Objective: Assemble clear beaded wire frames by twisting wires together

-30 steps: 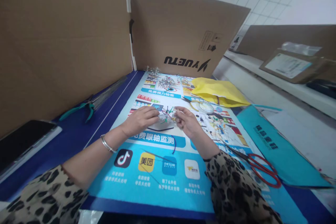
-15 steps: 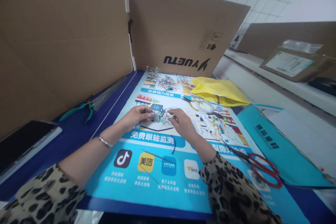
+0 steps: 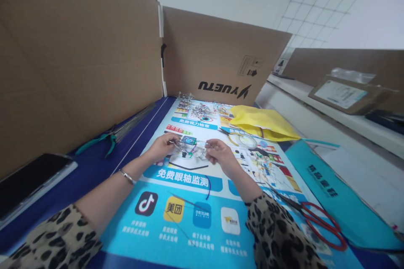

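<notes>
Between my hands is a small wire piece (image 3: 193, 151) with clear and green bits, over the printed sheet (image 3: 176, 231). My left hand (image 3: 164, 147) pinches its left end between thumb and fingertips. On the right side, my right hand (image 3: 217, 153) has its fingers closed on the piece's other end. The wire's fine parts are too small to make out. A short purple cord (image 3: 208, 187) lies on the sheet below my hands, with thin dark wires (image 3: 186, 201) near it.
Red-handled scissors (image 3: 325, 225) lie at right, by a teal bag (image 3: 334, 193). Behind are a yellow pouch (image 3: 265, 122), a wire coil (image 3: 244, 139) and wire pieces (image 3: 202, 111). Teal pliers (image 3: 110, 143) and a phone (image 3: 31, 185) lie left. Cardboard walls (image 3: 217, 54) stand around.
My hands have moved slightly apart, with the wire piece stretched between them. The camera view has tilted up, so the scene sits lower.
</notes>
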### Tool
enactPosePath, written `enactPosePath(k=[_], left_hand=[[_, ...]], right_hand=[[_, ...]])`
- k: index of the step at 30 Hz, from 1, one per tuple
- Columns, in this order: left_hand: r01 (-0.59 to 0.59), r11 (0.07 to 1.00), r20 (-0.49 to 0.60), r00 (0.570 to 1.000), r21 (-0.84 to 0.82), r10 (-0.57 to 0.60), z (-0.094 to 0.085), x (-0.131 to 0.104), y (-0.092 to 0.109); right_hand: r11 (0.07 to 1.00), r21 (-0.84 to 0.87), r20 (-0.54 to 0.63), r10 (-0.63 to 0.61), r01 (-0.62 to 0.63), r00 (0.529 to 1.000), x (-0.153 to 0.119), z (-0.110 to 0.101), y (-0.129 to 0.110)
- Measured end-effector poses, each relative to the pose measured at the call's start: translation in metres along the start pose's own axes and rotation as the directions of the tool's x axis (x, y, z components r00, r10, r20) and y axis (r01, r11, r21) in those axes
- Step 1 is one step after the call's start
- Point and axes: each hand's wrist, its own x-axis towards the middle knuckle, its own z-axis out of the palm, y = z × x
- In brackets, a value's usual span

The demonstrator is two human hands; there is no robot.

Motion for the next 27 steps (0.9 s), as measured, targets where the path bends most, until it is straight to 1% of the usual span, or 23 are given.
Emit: enactPosePath(k=[4,8,12,15,19,23,27], left_hand=[[0.015,1.000,-0.011,1.000,-0.003,-0.015,-0.004,0.005,-0.008],[0.005,1.000,-0.021,1.000,-0.001,-0.005,-0.005,0.010,-0.015],[-0.007,1.000,-0.027,1.000,0.013,0.008,-0.006,0.016,-0.024],[-0.038,0.999,-0.028,0.999,0.036,0.039,-0.007,0.026,-0.029],[-0.098,0.991,-0.054,0.993,0.086,0.103,-0.012,0.051,-0.033],[-0.131,0.984,-0.097,0.985,0.117,0.143,-0.019,0.083,-0.040],[-0.135,0.982,-0.163,0.974,0.133,0.156,-0.025,0.116,-0.053]], right_hand=[[1.000,-0.017,0.049,0.017,-0.017,0.999,0.005,-0.004,0.001],[0.999,-0.028,0.077,0.020,-0.018,0.997,0.008,-0.004,0.002],[0.999,-0.031,0.074,0.038,-0.036,0.997,0.012,0.000,-0.002],[0.998,-0.035,0.054,0.049,-0.047,0.997,0.023,0.002,-0.004],[0.996,-0.072,0.017,0.046,-0.045,0.999,0.052,0.004,-0.005],[0.996,-0.093,-0.031,0.001,-0.004,1.000,0.094,0.007,-0.006],[0.995,-0.094,-0.070,-0.034,0.027,0.997,0.135,0.012,-0.008]])
